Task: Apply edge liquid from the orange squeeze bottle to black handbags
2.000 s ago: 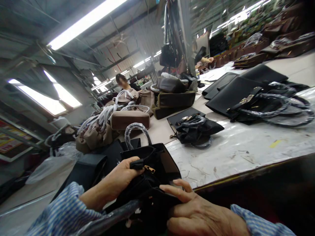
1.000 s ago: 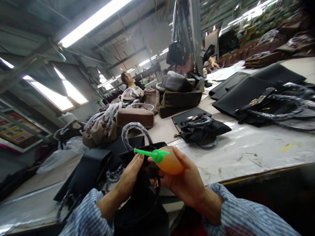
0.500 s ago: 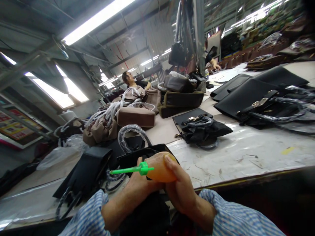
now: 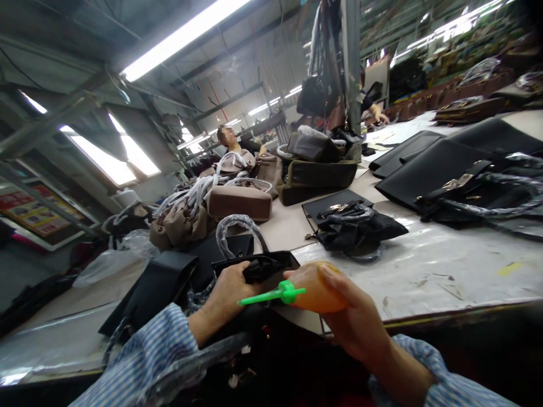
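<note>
Bag (image 4: 292,339): at the near edge of the bench (image 4: 407,282), mouth up. Left hand (image 4: 223,294): fingers closed on the bag's soft black fabric at the mouth. It should fold readily; grip the fabric near the mouth. Right hand (image 4: 365,325): fingers wrapped around the orange bottle (image 4: 318,291), above the bag, green nozzle (image 4: 263,297) toward the left hand. The bottle is probably light and squeezable; hold its body, with light pressure.

On our table (image 4: 424,282), 1 handbag (image 4: 360,229) lies between the bag pile (image 4: 182,223) at left and, apparently, several totes (image 4: 436,175) at right.
</note>
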Tool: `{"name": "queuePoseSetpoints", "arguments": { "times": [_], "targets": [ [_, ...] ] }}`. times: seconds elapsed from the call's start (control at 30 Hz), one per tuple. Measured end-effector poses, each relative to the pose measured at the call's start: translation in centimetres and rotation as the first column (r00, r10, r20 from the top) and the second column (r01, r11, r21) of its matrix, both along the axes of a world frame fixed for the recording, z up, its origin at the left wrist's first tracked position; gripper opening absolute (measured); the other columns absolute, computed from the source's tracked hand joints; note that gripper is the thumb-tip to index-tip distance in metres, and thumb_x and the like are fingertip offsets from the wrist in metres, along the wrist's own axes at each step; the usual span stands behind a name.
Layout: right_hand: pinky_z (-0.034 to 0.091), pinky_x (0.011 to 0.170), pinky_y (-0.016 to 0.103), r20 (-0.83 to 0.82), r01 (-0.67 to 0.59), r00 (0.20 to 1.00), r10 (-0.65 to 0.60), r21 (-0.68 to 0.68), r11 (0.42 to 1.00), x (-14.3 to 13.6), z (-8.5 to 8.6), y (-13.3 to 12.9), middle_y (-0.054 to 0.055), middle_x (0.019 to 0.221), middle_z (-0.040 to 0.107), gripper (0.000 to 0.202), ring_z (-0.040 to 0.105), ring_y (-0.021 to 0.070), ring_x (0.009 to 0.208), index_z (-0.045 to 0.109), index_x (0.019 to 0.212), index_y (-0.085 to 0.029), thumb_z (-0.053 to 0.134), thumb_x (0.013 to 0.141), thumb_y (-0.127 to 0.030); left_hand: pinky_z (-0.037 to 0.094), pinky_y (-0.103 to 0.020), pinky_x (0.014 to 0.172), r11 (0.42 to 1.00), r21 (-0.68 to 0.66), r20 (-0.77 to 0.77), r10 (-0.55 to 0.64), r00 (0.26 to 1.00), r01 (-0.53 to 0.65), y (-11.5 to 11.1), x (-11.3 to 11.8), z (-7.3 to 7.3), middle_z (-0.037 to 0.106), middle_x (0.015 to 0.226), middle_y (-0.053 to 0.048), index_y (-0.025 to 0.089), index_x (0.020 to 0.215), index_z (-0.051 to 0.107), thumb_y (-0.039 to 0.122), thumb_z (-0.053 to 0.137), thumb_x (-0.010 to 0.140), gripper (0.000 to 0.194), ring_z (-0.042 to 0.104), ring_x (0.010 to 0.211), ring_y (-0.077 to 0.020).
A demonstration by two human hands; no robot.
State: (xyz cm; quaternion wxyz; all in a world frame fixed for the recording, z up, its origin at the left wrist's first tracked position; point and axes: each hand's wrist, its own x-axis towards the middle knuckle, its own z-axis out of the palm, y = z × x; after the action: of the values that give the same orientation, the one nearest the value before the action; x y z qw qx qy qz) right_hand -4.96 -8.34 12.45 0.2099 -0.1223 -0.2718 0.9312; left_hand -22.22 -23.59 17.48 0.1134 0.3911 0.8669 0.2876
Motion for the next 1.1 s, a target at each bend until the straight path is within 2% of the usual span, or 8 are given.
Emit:
{"name": "queuePoseSetpoints", "arguments": {
  "times": [0.13, 0.27, 0.47, 0.57, 0.63, 0.83, 1.0, 1.1],
  "targets": [
    [0.063, 0.049, 0.031, 0.172, 0.189, 0.969, -0.179, -0.049, 0.981, 2.8, -1.3, 3.4, 0.008, 0.091, 0.080, 0.052, 0.078, 0.0307, 0.077, 0.080, 0.091, -0.019, 0.101, 0.056, -0.052, 0.055, -0.032, 0.080, 0.976, 0.190, -0.410, -0.021, 0.912, 0.108, 0.5, -0.7, 0.4, 0.071, 0.096, -0.006, 0.020, 0.075, 0.067, 0.021, 0.065, 0.086, 0.010, 0.068, 0.088, -0.0206],
    [0.056, 0.038, 0.024, 0.248, 0.358, 0.909, -0.335, -0.053, 0.932, 4.9, -2.9, 5.2, 0.005, 0.088, 0.080, 0.050, 0.080, 0.0288, 0.069, 0.076, 0.090, -0.022, 0.102, 0.054, -0.046, 0.054, -0.032, 0.091, 0.935, 0.267, -0.566, -0.044, 0.823, 0.233, 0.4, -1.3, 0.2, 0.075, 0.106, -0.006, 0.022, 0.095, 0.066, 0.013, 0.054, 0.091, 0.015, 0.070, 0.101, -0.0205],
    [0.057, 0.038, 0.025, 0.229, 0.354, 0.913, -0.339, -0.030, 0.935, 5.4, -4.2, 5.0, 0.006, 0.089, 0.081, 0.037, 0.079, 0.0274, 0.067, 0.075, 0.092, -0.023, 0.094, 0.069, -0.045, 0.044, -0.031, 0.065, 0.980, 0.198, -0.497, 0.088, 0.863, 0.014, 0.6, -3.1, 0.5, 0.062, 0.075, 0.002, 0.025, 0.099, 0.053, 0.029, 0.056, 0.091, 0.009, 0.061, 0.066, -0.0199],
    [0.058, 0.040, 0.026, 0.186, 0.348, 0.918, -0.351, 0.051, 0.936, 5.2, -4.1, 5.1, 0.008, 0.088, 0.081, 0.031, 0.078, 0.0275, 0.066, 0.076, 0.091, -0.023, 0.090, 0.074, -0.046, 0.047, -0.034, 0.071, 0.992, 0.126, -0.405, 0.065, 0.912, -0.014, 1.1, -3.0, 0.8, 0.065, 0.085, 0.000, 0.025, 0.105, 0.052, 0.049, 0.076, 0.081, 0.042, 0.064, 0.077, -0.0234],
    [0.057, 0.039, 0.026, 0.160, 0.341, 0.920, -0.357, 0.122, 0.932, 5.1, -3.8, 5.4, 0.009, 0.088, 0.081, 0.029, 0.077, 0.0264, 0.064, 0.078, 0.090, -0.025, 0.087, 0.077, -0.049, 0.049, -0.035, 0.077, 0.997, 0.081, -0.364, 0.027, 0.931, 0.003, 1.5, -2.6, 0.9, 0.068, 0.093, -0.001, 0.024, 0.109, 0.054, 0.050, 0.091, 0.067, 0.062, 0.066, 0.086, -0.0253],
    [0.046, 0.033, 0.023, 0.162, 0.345, 0.905, -0.393, 0.261, 0.902, 5.5, -3.0, 6.9, 0.007, 0.083, 0.080, 0.031, 0.071, 0.0217, 0.055, 0.078, 0.090, -0.029, 0.087, 0.075, -0.054, 0.049, -0.034, 0.085, 0.972, 0.033, -0.417, -0.200, 0.887, 0.235, 2.7, -2.4, 2.5, 0.070, 0.098, -0.004, 0.021, 0.107, 0.066, 0.025, 0.071, 0.085, 0.023, 0.066, 0.090, -0.0224],
    [0.055, 0.041, 0.026, 0.182, 0.356, 0.878, -0.443, 0.370, 0.858, 6.4, -2.7, 7.6, 0.007, 0.090, 0.081, 0.044, 0.073, 0.0229, 0.059, 0.077, 0.100, -0.027, 0.090, 0.070, -0.056, 0.048, -0.030, 0.079, 0.906, -0.053, -0.302, -0.416, 0.858, 0.420, 4.5, -2.5, 4.1, 0.060, 0.094, -0.002, 0.020, 0.090, 0.073, 0.037, 0.071, 0.091, 0.017, 0.061, 0.083, -0.0174],
    [0.064, 0.051, 0.032, 0.178, 0.386, 0.848, -0.499, 0.438, 0.812, 7.2, -2.2, 7.8, 0.008, 0.093, 0.080, 0.049, 0.075, 0.0269, 0.070, 0.077, 0.102, -0.028, 0.094, 0.065, -0.056, 0.049, -0.029, 0.083, 0.862, -0.060, -0.168, -0.507, 0.846, 0.504, 6.0, -2.6, 4.5, 0.064, 0.097, -0.003, 0.019, 0.090, 0.076, 0.038, 0.071, 0.091, 0.019, 0.062, 0.088, -0.0181]
  ]
}}
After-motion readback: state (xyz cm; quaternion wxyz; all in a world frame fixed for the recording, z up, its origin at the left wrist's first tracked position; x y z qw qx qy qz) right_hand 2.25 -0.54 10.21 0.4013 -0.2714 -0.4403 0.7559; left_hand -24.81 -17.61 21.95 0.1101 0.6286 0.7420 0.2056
